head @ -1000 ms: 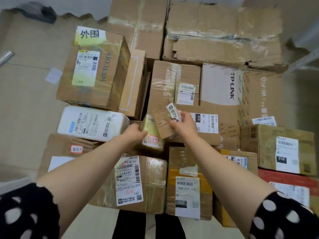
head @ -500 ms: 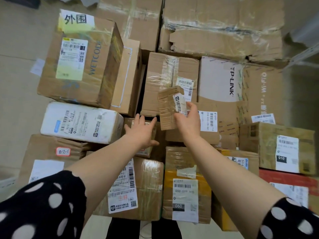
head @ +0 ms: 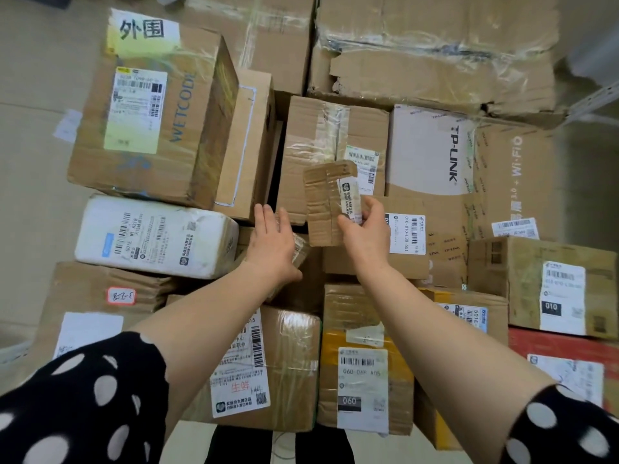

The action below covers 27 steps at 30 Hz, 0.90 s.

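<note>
My right hand [head: 366,234] grips a small taped cardboard parcel [head: 326,204] by its lower right side, holding it upright above the pile. The parcel carries a narrow white label along its right edge. My left hand [head: 273,242] lies flat, fingers straight, on a small yellowish parcel [head: 299,251] wedged low between the boxes; most of that parcel is hidden under the hand.
Stacked cardboard boxes fill the floor ahead: a WETCODE box [head: 150,118] at upper left, a white wrapped package [head: 154,236] below it, a TP-LINK box [head: 445,152] at right, labelled boxes [head: 365,373] near my feet. Bare floor [head: 33,95] lies left.
My right hand has lifted the small cardboard parcel up and away from the pile. My left hand let go of the yellowish parcel and now lies flat on it.
</note>
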Motion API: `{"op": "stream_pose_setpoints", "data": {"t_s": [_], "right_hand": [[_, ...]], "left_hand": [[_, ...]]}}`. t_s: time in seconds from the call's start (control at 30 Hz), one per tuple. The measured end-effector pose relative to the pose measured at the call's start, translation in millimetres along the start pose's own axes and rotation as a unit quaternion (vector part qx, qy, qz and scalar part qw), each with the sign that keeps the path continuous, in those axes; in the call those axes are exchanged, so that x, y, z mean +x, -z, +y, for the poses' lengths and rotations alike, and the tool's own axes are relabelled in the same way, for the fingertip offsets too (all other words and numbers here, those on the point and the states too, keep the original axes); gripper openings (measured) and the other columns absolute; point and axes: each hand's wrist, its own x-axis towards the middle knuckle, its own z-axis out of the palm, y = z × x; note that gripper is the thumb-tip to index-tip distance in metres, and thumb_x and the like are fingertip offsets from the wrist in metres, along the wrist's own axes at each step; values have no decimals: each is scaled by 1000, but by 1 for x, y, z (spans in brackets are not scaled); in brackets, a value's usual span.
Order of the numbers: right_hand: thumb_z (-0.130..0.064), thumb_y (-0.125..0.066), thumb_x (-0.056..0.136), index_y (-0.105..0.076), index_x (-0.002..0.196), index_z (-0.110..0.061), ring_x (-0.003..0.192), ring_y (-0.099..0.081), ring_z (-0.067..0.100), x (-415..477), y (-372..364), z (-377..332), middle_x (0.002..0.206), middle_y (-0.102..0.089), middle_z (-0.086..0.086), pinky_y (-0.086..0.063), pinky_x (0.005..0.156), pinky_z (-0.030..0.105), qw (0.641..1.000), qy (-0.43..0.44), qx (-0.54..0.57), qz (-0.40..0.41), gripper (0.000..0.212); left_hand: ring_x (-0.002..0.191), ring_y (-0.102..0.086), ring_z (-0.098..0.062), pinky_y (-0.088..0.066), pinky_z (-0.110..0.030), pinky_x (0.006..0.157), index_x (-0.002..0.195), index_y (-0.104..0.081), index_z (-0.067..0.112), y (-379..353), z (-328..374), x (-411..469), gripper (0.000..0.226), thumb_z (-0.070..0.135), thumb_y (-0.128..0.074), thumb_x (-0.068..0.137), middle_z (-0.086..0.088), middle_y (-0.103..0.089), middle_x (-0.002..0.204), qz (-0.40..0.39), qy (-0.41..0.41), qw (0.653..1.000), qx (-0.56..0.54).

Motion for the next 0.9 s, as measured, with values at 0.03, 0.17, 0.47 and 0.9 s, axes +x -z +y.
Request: {"op": "stream_pose_setpoints", "data": {"t_s": [0.03, 0.17, 0.47, 0.9], "right_hand": [[-26, -63, 80, -39, 137, -25, 119, -51, 25, 0, 1, -1, 125, -59, -2, -44, 99, 49, 1000, 2, 4, 3, 62], [-20, -63, 84, -40, 136, -21, 120, -50, 24, 3, 6, 0, 127, -58, -1, -44, 100, 48, 1000, 8, 16, 20, 57], [-22, -61, 84, -37, 139, -24, 118, -51, 25, 3, 11, -2, 128, -58, -1, -43, 99, 49, 999, -2, 31, 31, 61], [-17, -48, 82, -47, 128, -42, 114, -53, 22, -9, -1, -8, 121, -59, -3, -47, 95, 48, 995, 21, -26, -92, 52]], "left_hand": [[143, 17, -41, -6, -47, 118, 148, 15, 1, 1, 0, 0, 132, 47, -79, 68, -26, 9, 156, -5, -5, 1000, 2], [145, 0, -35, -9, -51, 118, 149, 14, 5, 4, 5, -5, 128, 35, -81, 69, -20, -4, 156, -29, -36, 999, 18], [145, -6, -29, -5, -45, 120, 151, 11, 9, 3, 4, -15, 108, 27, -68, 79, -12, -5, 157, -61, -175, 976, 110], [142, -27, -24, -19, -39, 116, 148, -30, 13, 8, -16, -16, 65, 0, -43, 86, -8, -33, 153, -77, -81, 991, -68]]}}
